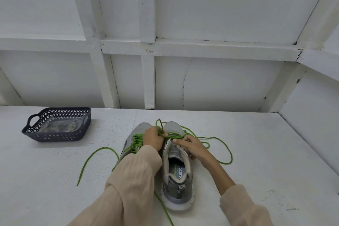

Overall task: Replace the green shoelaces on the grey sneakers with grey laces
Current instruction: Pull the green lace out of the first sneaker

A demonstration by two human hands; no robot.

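Early going: on the counter (266, 161), left hand (153, 138) fingers curl round the green lace (175, 134), nearly out of the right sneaker (177, 176), whose eyelet edge the right hand (192, 147) pinches; the left sneaker (128, 143), at its nine o'clock, is laced green.

Soft, cool, even light — shadows are faint, the plainest a grey patch right of the basket (55, 136). Wide-angle distortion bows the wall beams (201, 49) (strongest at the edges). Print inside the grey sneaker (177, 194) reads sharp; the basket's contents look smeared, perhaps blurred.
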